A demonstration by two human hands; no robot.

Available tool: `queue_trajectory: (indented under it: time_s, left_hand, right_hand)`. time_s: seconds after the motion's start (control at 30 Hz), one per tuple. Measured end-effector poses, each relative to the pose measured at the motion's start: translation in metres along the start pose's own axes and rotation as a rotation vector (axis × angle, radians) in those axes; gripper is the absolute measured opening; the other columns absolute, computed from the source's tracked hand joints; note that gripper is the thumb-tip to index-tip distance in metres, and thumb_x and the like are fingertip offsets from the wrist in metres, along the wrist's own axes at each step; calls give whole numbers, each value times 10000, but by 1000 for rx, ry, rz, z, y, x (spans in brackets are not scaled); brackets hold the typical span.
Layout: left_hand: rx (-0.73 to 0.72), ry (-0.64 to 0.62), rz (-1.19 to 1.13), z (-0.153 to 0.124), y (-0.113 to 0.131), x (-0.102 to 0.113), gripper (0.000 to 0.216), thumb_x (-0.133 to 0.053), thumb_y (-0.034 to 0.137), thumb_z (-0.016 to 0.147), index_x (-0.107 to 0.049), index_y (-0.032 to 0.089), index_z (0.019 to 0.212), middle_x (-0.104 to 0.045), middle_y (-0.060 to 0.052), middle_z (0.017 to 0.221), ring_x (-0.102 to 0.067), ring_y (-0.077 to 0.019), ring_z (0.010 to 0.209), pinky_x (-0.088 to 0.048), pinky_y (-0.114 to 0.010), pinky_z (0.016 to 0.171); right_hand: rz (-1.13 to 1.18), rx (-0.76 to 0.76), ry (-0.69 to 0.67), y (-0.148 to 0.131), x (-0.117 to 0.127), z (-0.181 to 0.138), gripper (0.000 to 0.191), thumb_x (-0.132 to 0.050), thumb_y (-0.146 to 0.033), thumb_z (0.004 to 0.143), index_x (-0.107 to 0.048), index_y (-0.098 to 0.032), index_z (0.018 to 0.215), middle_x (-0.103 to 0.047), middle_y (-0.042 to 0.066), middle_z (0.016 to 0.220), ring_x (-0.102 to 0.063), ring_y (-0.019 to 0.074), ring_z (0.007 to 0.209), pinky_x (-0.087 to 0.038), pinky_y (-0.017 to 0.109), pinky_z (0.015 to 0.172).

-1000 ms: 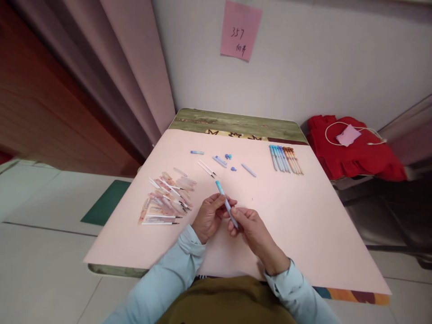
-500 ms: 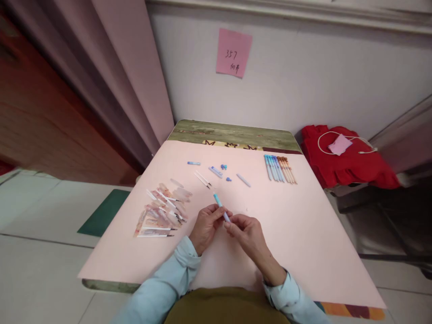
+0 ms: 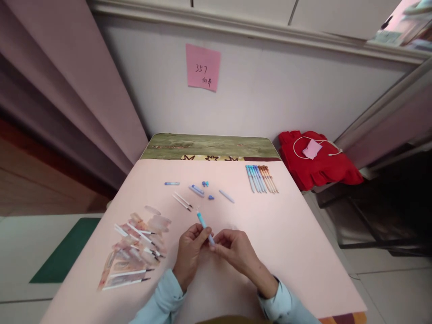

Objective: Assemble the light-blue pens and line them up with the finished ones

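Note:
Between both hands is a light blue pen [image 3: 201,220], tilted with its turquoise end pointing away from me. My left hand [image 3: 191,252] pinches its middle between thumb and fingers. The thumb and fingers of my right hand [image 3: 238,248] close on its pale near end. Just beyond the pen lie two white pen refills [image 3: 182,201] with dark tips. Farther off are blue pen barrels [image 3: 196,191], small blue pieces [image 3: 205,184], another small blue piece [image 3: 211,197], and a pale barrel [image 3: 226,196].
A pile of clear pieces and white refills [image 3: 135,252] covers the table's left side. Several blue and brown pens [image 3: 261,179] lie in a row at the far right. Beyond the table's right edge is a red cloth [image 3: 324,168] with a white cable. A wall stands behind.
The camera view has shifted, so the table and hands appear lower and farther left. Both hands keep their grip on the pen, with little change between them.

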State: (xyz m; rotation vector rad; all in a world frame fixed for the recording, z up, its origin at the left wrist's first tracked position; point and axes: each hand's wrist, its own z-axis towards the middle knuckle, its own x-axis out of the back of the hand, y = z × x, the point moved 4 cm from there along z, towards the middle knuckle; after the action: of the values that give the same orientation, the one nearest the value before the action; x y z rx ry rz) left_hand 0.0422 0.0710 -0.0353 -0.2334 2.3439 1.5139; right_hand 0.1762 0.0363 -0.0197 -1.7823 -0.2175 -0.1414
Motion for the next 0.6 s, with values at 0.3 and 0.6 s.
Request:
queue_trajectory:
  time_s: [0.3, 0.6]
  left_hand:
    - [-32, -32, 230, 5, -3, 3, 287, -661, 446, 802, -626, 163, 830, -605, 0, 633, -516, -114, 509, -406, -215, 471]
    - [-70, -133, 300, 3, -7, 4, 248, -603, 403, 866, -628, 156, 863, -618, -9, 658, -553, -110, 538, -438, -228, 522]
  right_hand:
    - [-80, 14, 277, -8, 64, 41, 265, -704, -435, 737, -686, -172, 765, -643, 0, 589, -540, 119, 514, -383, 209, 485]
    - [58, 29, 285, -22, 86, 69, 346, -743, -484, 701, -666, -165, 812, -608, -7, 583, -519, 124, 523, -386, 232, 505]
